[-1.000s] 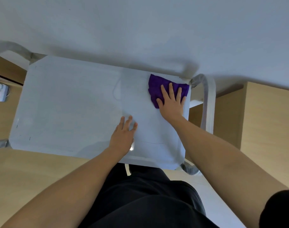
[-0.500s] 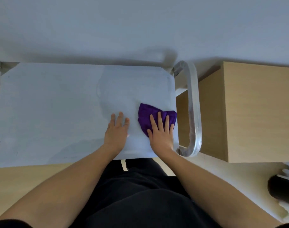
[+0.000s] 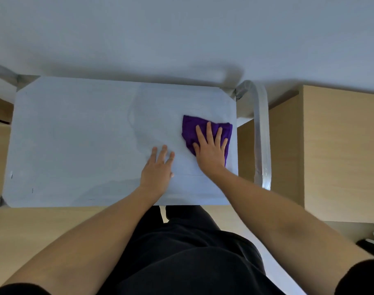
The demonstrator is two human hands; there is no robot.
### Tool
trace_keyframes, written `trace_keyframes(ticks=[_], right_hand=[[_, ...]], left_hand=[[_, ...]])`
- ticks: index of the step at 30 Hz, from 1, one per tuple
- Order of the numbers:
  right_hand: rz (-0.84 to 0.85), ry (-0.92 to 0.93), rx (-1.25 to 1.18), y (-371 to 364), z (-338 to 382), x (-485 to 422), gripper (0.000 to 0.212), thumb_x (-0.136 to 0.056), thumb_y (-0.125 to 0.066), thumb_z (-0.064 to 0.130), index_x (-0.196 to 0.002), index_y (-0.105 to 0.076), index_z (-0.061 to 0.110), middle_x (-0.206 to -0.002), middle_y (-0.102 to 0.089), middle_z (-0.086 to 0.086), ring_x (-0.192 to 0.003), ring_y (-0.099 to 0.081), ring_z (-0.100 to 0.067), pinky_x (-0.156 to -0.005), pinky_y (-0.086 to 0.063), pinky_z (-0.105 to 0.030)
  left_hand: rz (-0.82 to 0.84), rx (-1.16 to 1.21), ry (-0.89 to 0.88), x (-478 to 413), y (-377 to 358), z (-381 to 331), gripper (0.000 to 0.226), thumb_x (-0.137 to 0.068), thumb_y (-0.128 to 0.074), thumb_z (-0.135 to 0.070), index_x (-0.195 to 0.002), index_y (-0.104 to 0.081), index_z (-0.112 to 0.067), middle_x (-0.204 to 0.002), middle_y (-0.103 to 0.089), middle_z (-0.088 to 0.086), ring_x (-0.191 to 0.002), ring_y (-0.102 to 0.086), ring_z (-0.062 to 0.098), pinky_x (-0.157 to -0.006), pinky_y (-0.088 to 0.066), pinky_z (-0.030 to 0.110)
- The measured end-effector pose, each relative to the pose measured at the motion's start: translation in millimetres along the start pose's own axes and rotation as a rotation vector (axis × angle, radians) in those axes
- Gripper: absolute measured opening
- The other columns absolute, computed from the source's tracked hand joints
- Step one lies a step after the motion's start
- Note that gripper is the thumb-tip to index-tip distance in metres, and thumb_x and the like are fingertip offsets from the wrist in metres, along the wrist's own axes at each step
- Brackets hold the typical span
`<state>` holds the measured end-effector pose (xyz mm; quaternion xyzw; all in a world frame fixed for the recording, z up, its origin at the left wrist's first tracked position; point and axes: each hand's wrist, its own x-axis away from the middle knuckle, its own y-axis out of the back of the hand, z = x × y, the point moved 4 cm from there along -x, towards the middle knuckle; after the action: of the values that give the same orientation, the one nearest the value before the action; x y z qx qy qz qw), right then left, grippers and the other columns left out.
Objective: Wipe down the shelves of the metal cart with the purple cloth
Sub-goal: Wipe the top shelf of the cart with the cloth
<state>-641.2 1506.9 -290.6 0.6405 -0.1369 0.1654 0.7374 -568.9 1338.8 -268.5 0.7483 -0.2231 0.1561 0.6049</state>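
Right hand [image 3: 211, 150] presses flat, fingers spread, on the purple cloth [image 3: 191, 130] near the cart's top shelf [image 3: 75, 135] right edge; left hand [image 3: 157, 169] rests flat beside it. No readable writing.

purple cloth [image 3: 205, 133]: crumpled, flat on top shelf [image 3: 86, 145] | near right edge

No word, label, brand or number can be read anywhere. The cart shelf [image 3: 75, 135] bears a few tiny dark marks [image 3: 32, 190] near its front left corner, too small to tell whether they are letters or signs
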Motion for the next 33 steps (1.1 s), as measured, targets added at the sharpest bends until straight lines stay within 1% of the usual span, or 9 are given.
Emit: trace_keyframes(ticks=[5,8,10,13,19,22,26,30,33], right_hand=[[-0.005,0.059,-0.025,25,3,-57,0.054,-0.104,-0.026,0.043,-0.154,-0.006,0.035,-0.164,0.002,-0.001,-0.148,0.008,-0.039,-0.118,0.0,-0.06],[-0.039,-0.006,-0.058,27,12,-69,0.053,-0.105,-0.027,0.038,-0.155,-0.008,0.035,-0.164,0.002,0.0,-0.149,0.007,-0.038,-0.118,0.0,-0.06],[-0.086,-0.073,-0.068,24,24,-66,0.053,-0.106,-0.027,0.033,-0.155,-0.009,0.032,-0.164,0.001,-0.002,-0.149,0.006,-0.038,-0.119,0.0,-0.059],[-0.083,-0.077,-0.064,13,58,-51,0.055,-0.106,-0.027,0.03,-0.156,-0.006,0.027,-0.164,0.003,-0.004,-0.149,0.004,-0.038,-0.118,0.001,-0.058],[0.021,0.439,0.037,-21,122,-10,0.054,-0.105,-0.031,0.034,-0.155,-0.013,0.026,-0.164,-0.004,-0.003,-0.149,0.003,-0.038,-0.119,-0.003,-0.057],[-0.016,0.542,-0.006,-14,106,-21,0.053,-0.102,-0.041,0.032,-0.152,-0.028,0.02,-0.161,-0.021,-0.005,-0.149,-0.011,-0.034,-0.119,-0.015,-0.055],[-0.094,0.389,-0.047,1,67,-47,0.052,-0.102,-0.042,0.029,-0.152,-0.03,0.021,-0.161,-0.02,-0.001,-0.15,-0.011,-0.029,-0.121,-0.013,-0.051],[-0.155,0.142,-0.076,2,66,-46,0.051,-0.103,-0.037,0.033,-0.153,-0.026,0.029,-0.163,-0.016,0.002,-0.15,-0.005,-0.03,-0.122,-0.007,-0.05],[-0.162,-0.043,-0.127,-13,116,-32,0.051,-0.103,-0.038,0.031,-0.152,-0.027,0.03,-0.163,-0.015,0.003,-0.149,-0.005,-0.037,-0.12,-0.006,-0.054]], left_hand=[[-0.037,0.109,-0.004,1,0,4,0.066,-0.097,-0.054,-0.03,-0.153,-0.02,-0.026,-0.163,-0.001,-0.003,-0.15,0.001,0.026,-0.106,-0.039,0.037],[-0.145,0.188,-0.012,3,6,18,0.049,-0.091,-0.059,-0.018,-0.139,-0.048,-0.021,-0.159,-0.025,-0.001,-0.147,-0.022,0.024,-0.093,-0.052,0.039],[-0.234,0.202,0.076,9,6,36,0.041,-0.081,-0.07,-0.011,-0.121,-0.062,-0.012,-0.146,-0.046,0.009,-0.134,-0.044,0.033,-0.083,-0.056,0.044],[-0.258,0.197,0.262,22,-3,64,0.041,-0.086,-0.066,-0.016,-0.126,-0.058,-0.011,-0.148,-0.043,0.011,-0.136,-0.04,0.035,-0.083,-0.055,0.044],[-0.21,0.205,0.295,21,-9,61,0.049,-0.097,-0.052,-0.018,-0.144,-0.041,-0.01,-0.16,-0.022,0.009,-0.147,-0.018,0.032,-0.103,-0.044,0.041],[-0.243,0.201,0.248,24,-7,66,0.048,-0.095,-0.058,-0.018,-0.141,-0.047,-0.011,-0.157,-0.03,0.008,-0.145,-0.026,0.032,-0.093,-0.052,0.042],[-0.285,0.225,0.112,30,0,88,0.043,-0.085,-0.07,-0.014,-0.127,-0.062,-0.016,-0.147,-0.047,0.004,-0.133,-0.047,0.026,-0.068,-0.058,0.038],[-0.298,0.205,0.136,41,16,141,0.037,-0.081,-0.074,-0.013,-0.117,-0.066,-0.013,-0.142,-0.052,0.006,-0.13,-0.05,0.027,-0.07,-0.058,0.041],[-0.298,0.156,0.091,50,24,188,0.039,-0.08,-0.075,-0.013,-0.118,-0.067,-0.015,-0.141,-0.053,0.004,-0.13,-0.05,0.028,-0.07,-0.059,0.04]])
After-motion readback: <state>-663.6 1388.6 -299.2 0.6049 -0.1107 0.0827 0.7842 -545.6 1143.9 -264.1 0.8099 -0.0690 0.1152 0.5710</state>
